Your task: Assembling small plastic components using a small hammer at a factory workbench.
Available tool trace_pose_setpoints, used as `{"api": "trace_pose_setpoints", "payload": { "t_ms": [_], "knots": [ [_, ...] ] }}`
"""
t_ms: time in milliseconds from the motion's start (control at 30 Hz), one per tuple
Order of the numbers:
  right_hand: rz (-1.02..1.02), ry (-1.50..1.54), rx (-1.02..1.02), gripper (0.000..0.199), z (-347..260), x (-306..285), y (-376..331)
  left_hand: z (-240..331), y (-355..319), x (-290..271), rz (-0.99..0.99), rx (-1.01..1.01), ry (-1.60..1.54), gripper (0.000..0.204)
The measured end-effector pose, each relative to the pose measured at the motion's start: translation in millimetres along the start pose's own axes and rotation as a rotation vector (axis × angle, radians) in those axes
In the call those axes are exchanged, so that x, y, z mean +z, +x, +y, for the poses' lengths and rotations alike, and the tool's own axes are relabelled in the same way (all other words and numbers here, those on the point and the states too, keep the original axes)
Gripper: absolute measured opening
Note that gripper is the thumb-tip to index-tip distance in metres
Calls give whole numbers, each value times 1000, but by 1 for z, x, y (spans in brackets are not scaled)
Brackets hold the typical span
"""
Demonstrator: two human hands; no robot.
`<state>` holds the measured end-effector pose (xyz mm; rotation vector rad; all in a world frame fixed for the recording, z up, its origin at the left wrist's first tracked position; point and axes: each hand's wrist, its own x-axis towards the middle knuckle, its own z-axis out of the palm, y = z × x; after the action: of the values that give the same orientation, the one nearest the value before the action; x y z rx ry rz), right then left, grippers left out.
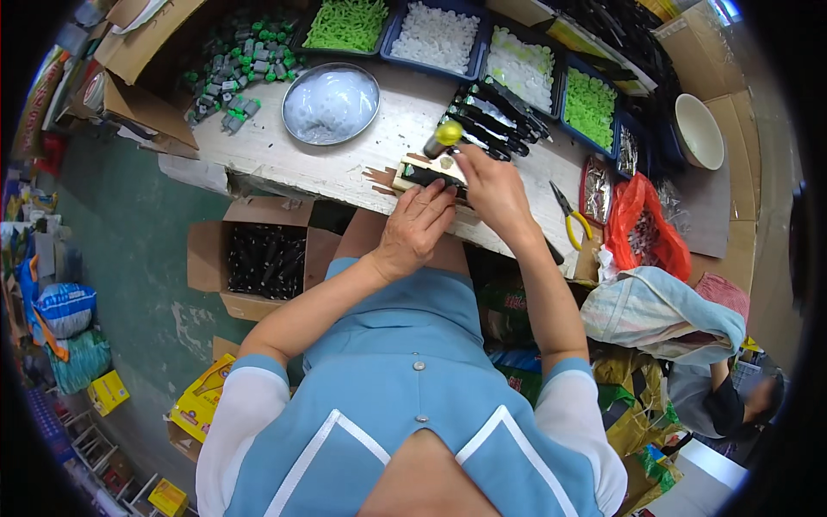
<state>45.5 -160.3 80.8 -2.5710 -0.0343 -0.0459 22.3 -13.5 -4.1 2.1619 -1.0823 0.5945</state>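
Observation:
My right hand point(493, 191) is wrapped round the handle of a small mallet with a yellow face and grey head point(442, 138); the handle's dark end shows beyond my wrist. The mallet head is just above a cream-coloured block point(403, 180) at the bench's front edge. On the block lies a long black plastic part point(422, 175) with a green bit at its left end. My left hand point(417, 227) holds this part down with bent fingers, which hide some of it. Several similar black parts point(495, 116) lie in a row just behind.
Blue trays of green point(346, 24) and white pieces point(435, 36) line the back of the bench. A round metal dish point(331, 103) and grey-green parts point(245, 73) are at left. Yellow-handled pliers point(575, 226) and a red bag point(648, 228) lie right. A carton of black parts point(267, 258) stands below.

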Motion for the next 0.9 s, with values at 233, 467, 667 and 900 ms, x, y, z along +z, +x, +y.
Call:
{"api": "trace_pose_setpoints", "payload": {
  "t_ms": [233, 467, 667, 900],
  "knots": [
    [275, -277, 82, 19, 48, -16, -57, -39, 29, -15, -55, -57, -11, 33],
    [311, -462, 188, 19, 104, -4, -86, -62, 62, -18, -141, 158, -256, 32],
    [563, -380, 3, 15, 99, -34, -46, -70, 83, 26, -215, 151, -9, 13],
    [752, -414, -305, 11, 84, -100, 103, -59, 104, 33, -220, 85, -50, 4]
  ]
}}
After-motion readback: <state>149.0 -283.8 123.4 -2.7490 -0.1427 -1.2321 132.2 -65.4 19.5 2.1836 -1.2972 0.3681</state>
